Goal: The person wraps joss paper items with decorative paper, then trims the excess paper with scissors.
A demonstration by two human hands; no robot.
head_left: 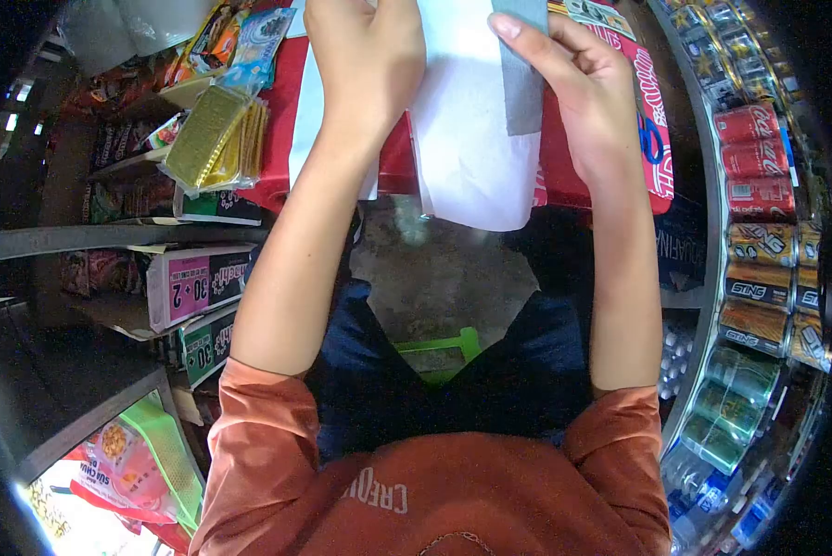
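Observation:
A white sheet of paper (pixel 476 171) lies over the red table (pixel 397 167), its lower end curling down past the front edge. Along its right side runs a grey strip (pixel 524 93). My right hand (pixel 587 79) has its thumb on the upper part of this strip, fingers curled behind it. At the paper's left is my left hand (pixel 368 56), back of the hand up, its fingers cut off by the top of the view. Beneath my left forearm lies another pale sheet (pixel 303 153).
Wrapped gold-coloured packs (pixel 214 139) and snack bags (pixel 258 42) sit at the table's left. Blue-handled scissors (pixel 652 139) lie at the right edge, near banknotes (pixel 597 14). Shelved drink cans (pixel 757 153) line the right side; boxes (pixel 193 287) fill the left. A green stool (pixel 467 345) shows below.

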